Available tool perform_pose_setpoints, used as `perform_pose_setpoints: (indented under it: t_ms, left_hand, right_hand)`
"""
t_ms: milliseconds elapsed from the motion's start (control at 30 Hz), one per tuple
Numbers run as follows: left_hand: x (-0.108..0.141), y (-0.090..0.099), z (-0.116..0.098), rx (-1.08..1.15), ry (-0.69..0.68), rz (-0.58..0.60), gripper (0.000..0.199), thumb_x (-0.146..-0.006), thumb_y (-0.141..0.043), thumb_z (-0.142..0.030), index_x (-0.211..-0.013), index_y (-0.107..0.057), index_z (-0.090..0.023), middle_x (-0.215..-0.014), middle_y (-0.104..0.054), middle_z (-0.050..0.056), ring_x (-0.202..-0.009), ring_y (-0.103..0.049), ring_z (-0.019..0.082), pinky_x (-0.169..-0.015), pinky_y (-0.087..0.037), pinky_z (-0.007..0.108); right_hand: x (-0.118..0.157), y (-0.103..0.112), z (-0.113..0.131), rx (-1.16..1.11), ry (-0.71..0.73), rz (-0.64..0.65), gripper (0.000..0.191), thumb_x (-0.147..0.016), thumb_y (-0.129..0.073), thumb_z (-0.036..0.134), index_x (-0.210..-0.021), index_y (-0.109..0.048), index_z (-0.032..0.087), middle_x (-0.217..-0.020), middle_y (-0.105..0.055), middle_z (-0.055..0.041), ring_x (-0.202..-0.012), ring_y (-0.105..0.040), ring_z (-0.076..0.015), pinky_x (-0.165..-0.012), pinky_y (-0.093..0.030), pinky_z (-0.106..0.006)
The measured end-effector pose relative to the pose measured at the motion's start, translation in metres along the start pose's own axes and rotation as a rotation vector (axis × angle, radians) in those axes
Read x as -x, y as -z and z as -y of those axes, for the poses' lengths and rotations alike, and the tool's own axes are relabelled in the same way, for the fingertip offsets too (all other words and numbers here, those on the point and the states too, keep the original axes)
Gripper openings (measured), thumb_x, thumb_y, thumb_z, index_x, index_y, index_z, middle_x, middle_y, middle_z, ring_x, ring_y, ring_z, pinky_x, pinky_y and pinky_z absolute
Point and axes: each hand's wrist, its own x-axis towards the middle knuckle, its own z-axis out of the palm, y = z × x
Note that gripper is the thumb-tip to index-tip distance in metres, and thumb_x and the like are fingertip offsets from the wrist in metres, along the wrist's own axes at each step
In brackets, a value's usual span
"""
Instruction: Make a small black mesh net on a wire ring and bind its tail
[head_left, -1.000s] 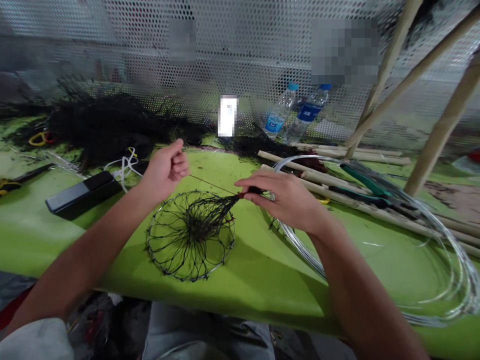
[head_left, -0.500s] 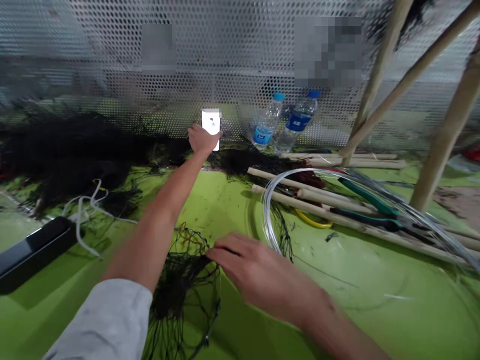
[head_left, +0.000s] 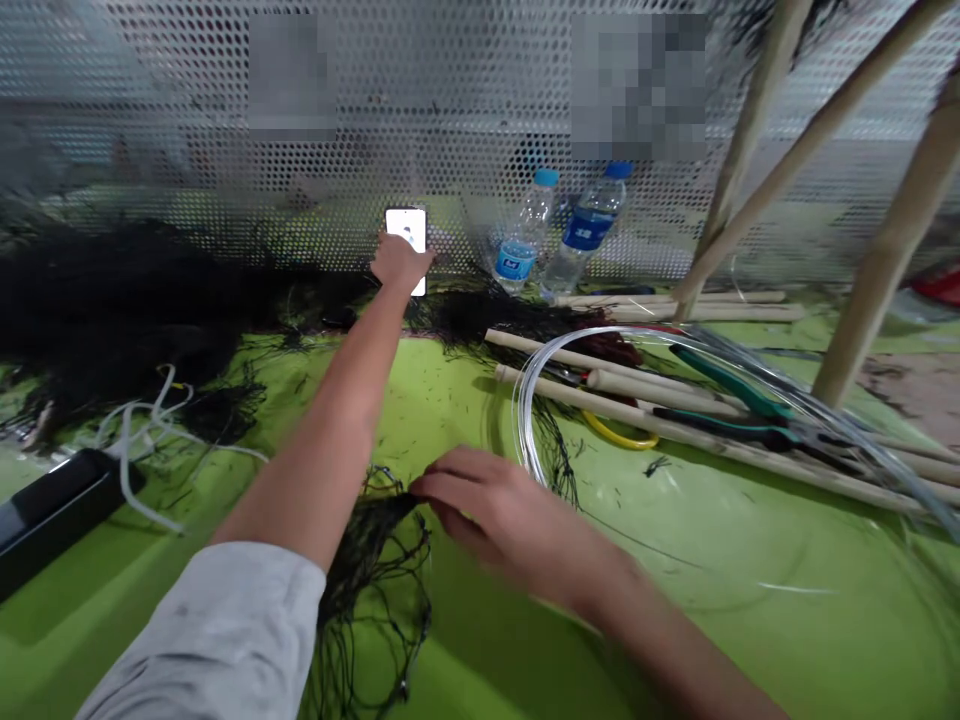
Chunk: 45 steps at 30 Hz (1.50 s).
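Note:
My left hand (head_left: 401, 262) is stretched far forward, over the lower part of a phone (head_left: 406, 228) with a lit white screen. The phone stands upright against a perforated metal panel. The thumb sticks out to the right, and the other fingertips are hard to make out against the screen. Nearer to me, my right hand (head_left: 487, 510) is closed in a pinch on one end of a bundle of black netting (head_left: 360, 560). Loose knotted strands of it hang down over the green surface. My left forearm hides part of the bundle.
Two water bottles (head_left: 517, 240) stand by the perforated panel (head_left: 450, 130). At right lie a coil of clear line (head_left: 529, 420), wooden sticks (head_left: 720, 450) and green-handled pliers (head_left: 735, 385). A black box (head_left: 60, 510) with white cords and a dark netting heap (head_left: 135, 290) are at left.
The whole view has shifted slightly. My left hand stays at the phone, its thumb now a little higher. My right hand still pinches the black netting, whose held end looks drawn together more.

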Motion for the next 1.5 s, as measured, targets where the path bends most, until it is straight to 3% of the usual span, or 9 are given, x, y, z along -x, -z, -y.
perform_pose_setpoints:
  t_ms: [167,267,333,567,833,933,1033,1200,1500]
  left_hand:
    - [0.043,0.037,0.007,-0.046,-0.067,0.043,0.094,-0.08,-0.089,-0.055,-0.153,-0.052,-0.009,-0.161,-0.051,0.025,-0.151,-0.048,0.044,-0.122,-0.041,0.051]
    - [0.103,0.08,0.021,0.029,-0.401,0.376,0.041,-0.102,-0.065,-0.046,-0.123,-0.075,-0.012,-0.131,-0.074,0.017,-0.125,-0.069,0.033,-0.109,-0.051,0.043]
    - [0.157,0.114,0.032,0.13,-0.54,0.551,0.04,-0.107,-0.055,-0.046,-0.11,-0.079,-0.015,-0.114,-0.079,0.012,-0.102,-0.075,0.024,-0.093,-0.056,0.036]
    - [0.3,0.187,0.057,-0.058,-0.82,0.265,0.038,-0.097,-0.07,-0.047,-0.12,-0.072,-0.018,-0.115,-0.077,0.008,-0.098,-0.071,0.022,-0.085,-0.054,0.034]
    - [0.305,0.177,0.075,0.342,-0.586,0.27,0.029,-0.1,-0.068,-0.043,-0.115,-0.076,-0.019,-0.099,-0.079,0.004,-0.079,-0.073,0.015,-0.072,-0.056,0.026]
    - [0.303,0.178,0.077,0.537,-0.474,0.358,0.028,-0.097,-0.074,-0.041,-0.113,-0.079,-0.019,-0.102,-0.079,0.005,-0.078,-0.072,0.014,-0.069,-0.057,0.025]
    - [0.302,0.175,0.077,0.662,-0.422,0.407,0.02,-0.091,-0.08,-0.034,-0.105,-0.084,-0.02,-0.104,-0.079,0.005,-0.092,-0.072,0.016,-0.076,-0.058,0.023]
    - [0.304,0.172,0.073,0.982,-0.152,0.579,0.012,-0.085,-0.08,-0.026,-0.096,-0.082,-0.019,-0.085,-0.075,0.001,-0.064,-0.064,0.011,-0.059,-0.055,0.023]
    - [0.301,0.171,0.078,1.041,-0.231,0.57,0.007,-0.09,-0.071,-0.021,-0.095,-0.068,-0.017,-0.074,-0.057,-0.002,-0.055,-0.045,0.006,-0.047,-0.036,0.017]
  right_hand:
    - [-0.004,0.001,-0.004,-0.078,0.003,-0.079,0.027,-0.102,-0.059,0.012,-0.123,-0.076,0.015,-0.115,-0.078,-0.0096,-0.102,-0.074,-0.0226,-0.093,-0.059,-0.039]
    - [-0.006,0.003,-0.001,-0.086,0.048,-0.183,0.025,-0.101,-0.061,0.012,-0.119,-0.077,0.016,-0.114,-0.08,-0.008,-0.099,-0.076,-0.0198,-0.092,-0.059,-0.034]
    - [-0.007,0.006,0.001,-0.092,0.074,-0.273,0.021,-0.098,-0.063,0.011,-0.113,-0.077,0.017,-0.108,-0.082,-0.0058,-0.095,-0.076,-0.0179,-0.089,-0.058,-0.031]
    - [-0.005,0.015,0.01,-0.288,0.011,-0.501,0.022,-0.088,-0.076,0.017,-0.11,-0.077,0.018,-0.1,-0.081,-0.0026,-0.087,-0.076,-0.0174,-0.085,-0.059,-0.03]
    - [-0.012,-0.004,0.008,-0.998,-0.069,-0.569,0.065,-0.094,-0.055,0.073,-0.139,-0.06,0.026,-0.136,-0.071,-0.0099,-0.116,-0.069,-0.0271,-0.095,-0.059,-0.043]
    - [-0.014,-0.021,0.013,-1.032,-0.096,-0.346,0.063,-0.091,-0.072,0.062,-0.142,-0.058,0.027,-0.133,-0.072,-0.0096,-0.114,-0.07,-0.0256,-0.1,-0.056,-0.043]
    - [-0.014,-0.035,0.027,-1.017,-0.15,-0.284,0.069,-0.087,-0.084,0.052,-0.144,-0.057,0.025,-0.105,-0.075,-0.0045,-0.083,-0.066,-0.017,-0.075,-0.055,-0.033]
    - [-0.012,-0.031,0.039,-0.905,-0.211,-0.309,0.031,-0.098,-0.072,0.047,-0.11,-0.071,0.018,-0.07,-0.06,0.0036,-0.056,-0.035,-0.0087,-0.052,-0.027,-0.027]
    - [-0.007,-0.013,0.022,-0.948,0.02,-0.541,0.041,-0.103,-0.067,0.036,-0.066,-0.06,0.019,-0.066,-0.048,0.0021,-0.067,-0.047,-0.0123,-0.068,-0.037,-0.031]
